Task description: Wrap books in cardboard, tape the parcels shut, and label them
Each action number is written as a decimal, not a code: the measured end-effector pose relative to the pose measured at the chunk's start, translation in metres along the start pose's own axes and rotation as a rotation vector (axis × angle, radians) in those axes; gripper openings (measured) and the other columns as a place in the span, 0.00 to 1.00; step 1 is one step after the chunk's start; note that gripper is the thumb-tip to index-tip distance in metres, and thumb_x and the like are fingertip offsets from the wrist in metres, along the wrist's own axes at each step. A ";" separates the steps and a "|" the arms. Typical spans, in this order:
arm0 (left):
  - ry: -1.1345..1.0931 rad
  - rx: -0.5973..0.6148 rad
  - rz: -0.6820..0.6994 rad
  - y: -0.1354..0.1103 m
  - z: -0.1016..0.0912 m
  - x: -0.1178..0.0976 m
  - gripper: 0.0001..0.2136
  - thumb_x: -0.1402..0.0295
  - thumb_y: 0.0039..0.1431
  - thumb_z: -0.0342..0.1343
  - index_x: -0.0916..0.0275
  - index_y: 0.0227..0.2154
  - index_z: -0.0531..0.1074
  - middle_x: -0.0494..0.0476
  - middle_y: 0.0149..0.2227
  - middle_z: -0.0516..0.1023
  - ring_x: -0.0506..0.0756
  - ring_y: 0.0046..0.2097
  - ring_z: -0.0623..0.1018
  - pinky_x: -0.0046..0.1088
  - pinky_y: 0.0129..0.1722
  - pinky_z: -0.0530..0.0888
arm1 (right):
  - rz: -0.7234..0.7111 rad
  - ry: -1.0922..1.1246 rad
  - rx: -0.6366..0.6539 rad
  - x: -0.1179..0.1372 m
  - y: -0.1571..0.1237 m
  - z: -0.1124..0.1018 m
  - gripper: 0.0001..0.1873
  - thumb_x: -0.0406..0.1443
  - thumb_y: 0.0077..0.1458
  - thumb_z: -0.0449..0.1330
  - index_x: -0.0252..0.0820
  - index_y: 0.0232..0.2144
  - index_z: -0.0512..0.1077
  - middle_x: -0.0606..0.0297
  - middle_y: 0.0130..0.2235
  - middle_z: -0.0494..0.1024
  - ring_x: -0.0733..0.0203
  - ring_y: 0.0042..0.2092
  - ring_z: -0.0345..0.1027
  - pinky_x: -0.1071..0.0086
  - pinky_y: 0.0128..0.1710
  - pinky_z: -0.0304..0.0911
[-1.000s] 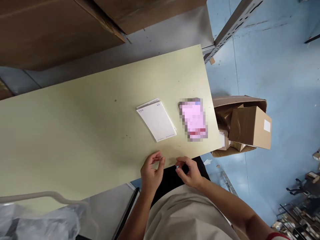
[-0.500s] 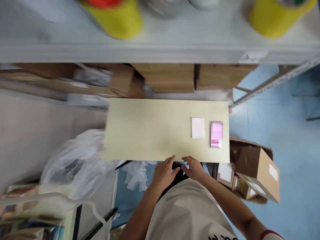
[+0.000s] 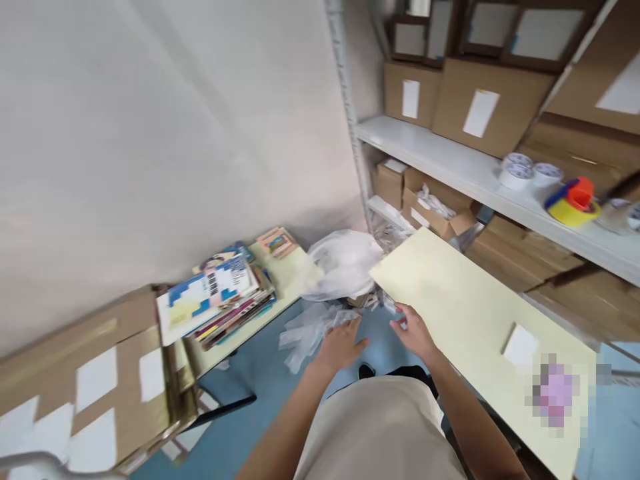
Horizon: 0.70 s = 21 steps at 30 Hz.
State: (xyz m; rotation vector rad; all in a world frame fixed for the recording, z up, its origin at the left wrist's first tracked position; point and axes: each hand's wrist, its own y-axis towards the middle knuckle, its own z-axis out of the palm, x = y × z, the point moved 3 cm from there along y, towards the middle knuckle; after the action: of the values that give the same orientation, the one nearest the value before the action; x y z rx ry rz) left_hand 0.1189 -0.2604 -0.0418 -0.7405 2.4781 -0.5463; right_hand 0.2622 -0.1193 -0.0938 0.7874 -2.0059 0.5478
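My left hand [image 3: 344, 343] hangs in the air over the blue floor, fingers stretched and thumb apart, holding nothing. Beyond its fingertips lies crumpled clear plastic [image 3: 307, 333]. My right hand [image 3: 414, 330] is beside the near left edge of the pale yellow table [image 3: 450, 287], fingers loosely curved and apart, nothing between them. On that table lie a small white pad [image 3: 521, 345] and a pink item [image 3: 556, 390] blurred by pixels, both well away from my hands.
At left, a second table [image 3: 287, 277] bears a stack of books and magazines [image 3: 215, 293]. Cardboard boxes [image 3: 120, 380] stand nearer. A large plastic bag [image 3: 345, 260] sits between the tables. The shelf [image 3: 450, 157] at right holds boxes, tape rolls [image 3: 517, 170] and a tape dispenser [image 3: 575, 200].
The view has turned left, bringing the wall, the book stack and the second table into sight. Both hands have left the yellow table's front edge and stay empty.
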 end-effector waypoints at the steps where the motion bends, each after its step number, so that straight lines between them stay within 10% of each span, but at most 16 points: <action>1: -0.021 0.011 -0.024 -0.006 -0.002 0.017 0.28 0.58 0.60 0.48 0.59 0.63 0.61 0.68 0.60 0.71 0.69 0.59 0.72 0.50 0.56 0.66 | -0.016 -0.005 0.018 0.010 0.004 0.012 0.22 0.36 0.53 0.59 0.45 0.52 0.70 0.58 0.47 0.78 0.59 0.35 0.74 0.58 0.43 0.72; 9: -0.238 -0.025 -0.184 -0.023 0.003 0.104 0.29 0.57 0.59 0.48 0.60 0.62 0.63 0.70 0.59 0.72 0.69 0.59 0.72 0.48 0.54 0.69 | -0.102 -0.086 0.306 0.052 0.028 0.070 0.24 0.36 0.53 0.59 0.43 0.53 0.69 0.55 0.49 0.77 0.58 0.36 0.75 0.57 0.43 0.71; 21: -0.326 0.035 -0.359 0.011 -0.050 0.141 0.34 0.56 0.61 0.45 0.67 0.67 0.53 0.69 0.66 0.61 0.65 0.66 0.64 0.41 0.60 0.65 | -0.169 -0.109 0.544 0.083 0.128 0.110 0.24 0.36 0.54 0.59 0.45 0.54 0.70 0.57 0.50 0.76 0.59 0.38 0.74 0.60 0.47 0.68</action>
State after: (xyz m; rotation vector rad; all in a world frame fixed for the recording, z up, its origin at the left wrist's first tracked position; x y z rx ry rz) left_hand -0.0160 -0.3240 -0.0551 -1.1703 2.0427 -0.5432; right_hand 0.0742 -0.1263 -0.0890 1.3243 -1.8797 0.9871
